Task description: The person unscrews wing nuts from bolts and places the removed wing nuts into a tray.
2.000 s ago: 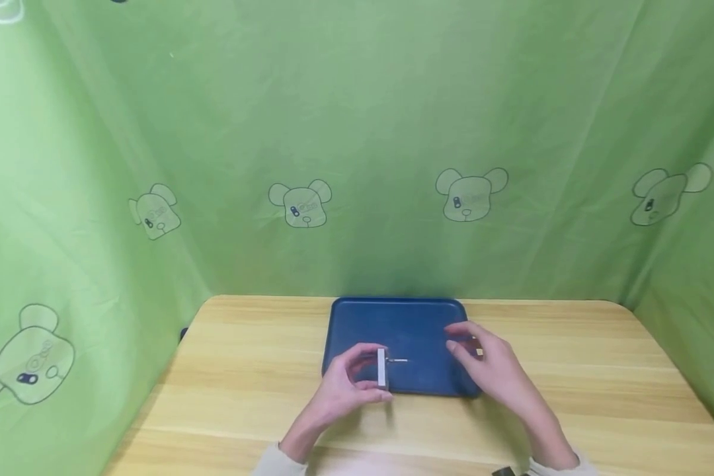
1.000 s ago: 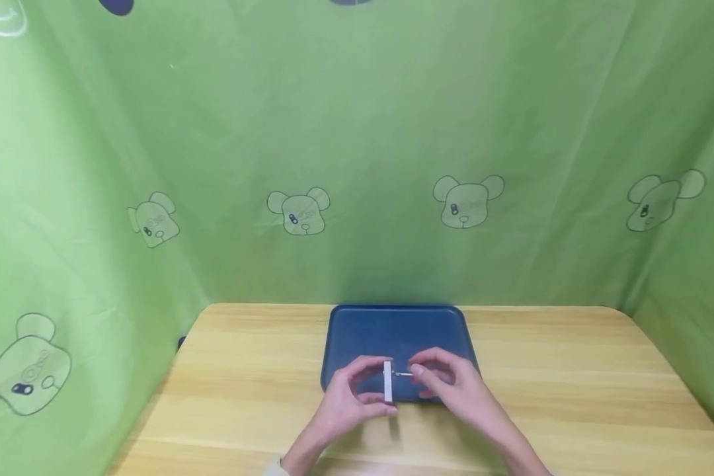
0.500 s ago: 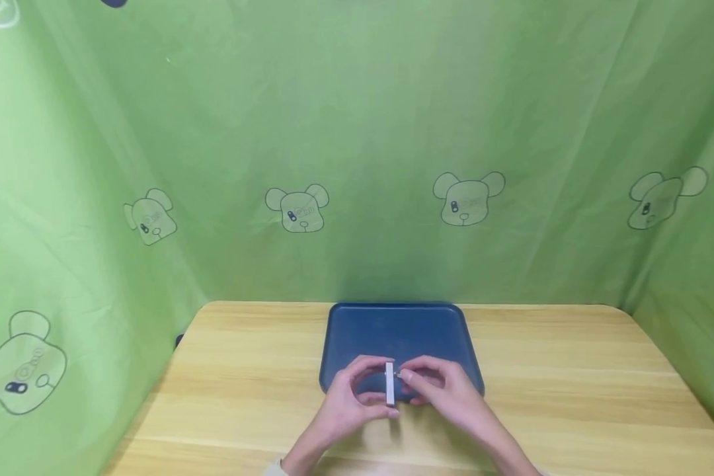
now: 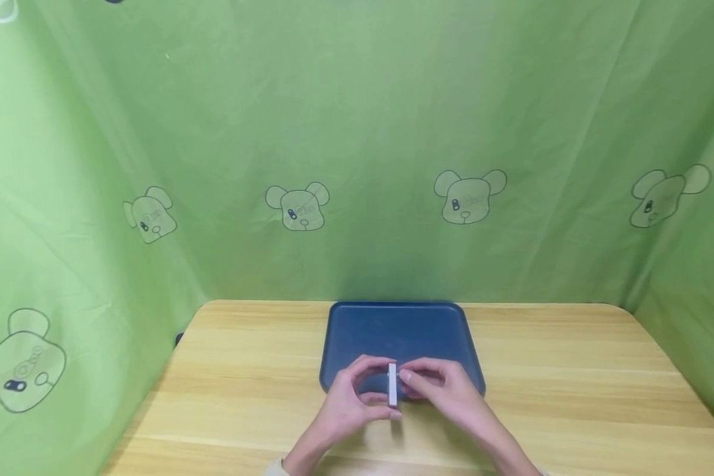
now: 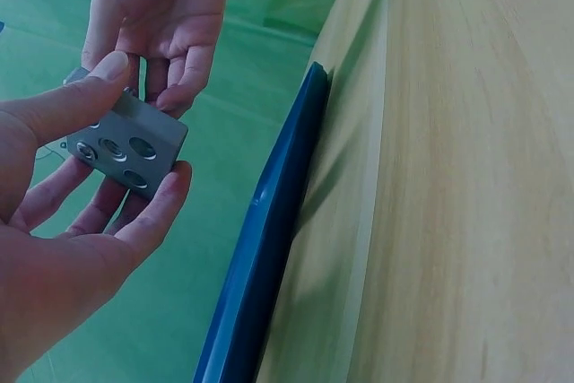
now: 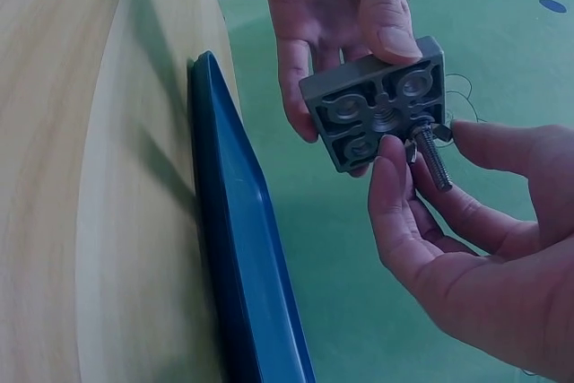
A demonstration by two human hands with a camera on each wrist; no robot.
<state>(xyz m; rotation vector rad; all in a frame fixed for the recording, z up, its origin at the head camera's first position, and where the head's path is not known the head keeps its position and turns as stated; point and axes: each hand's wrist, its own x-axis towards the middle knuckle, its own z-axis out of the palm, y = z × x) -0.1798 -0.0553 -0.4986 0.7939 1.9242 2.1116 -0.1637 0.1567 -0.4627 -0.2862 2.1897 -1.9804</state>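
Observation:
My left hand [image 4: 348,403] grips a small grey square block [image 5: 134,123] by its edges, upright above the tray's front part. Round holes show on its face in the left wrist view, with a bolt head [image 5: 87,150] seated in one. From the block's other side, in the right wrist view, the threaded bolt [image 6: 435,163] sticks out with a wing nut [image 6: 442,132] on it, close to the block. Thumb and forefinger of my right hand [image 4: 452,390] pinch the wing nut's wings. In the head view the fingers hide the nut and most of the bolt.
A blue tray [image 4: 398,324] lies on the wooden table [image 4: 262,370] beneath and behind the hands. Green curtains [image 4: 369,132] with printed bear heads close off the back and both sides.
My right hand came in from the right, reached the bolt's end, then moved left along it to the block. My left hand still holds the block, shifted slightly right.

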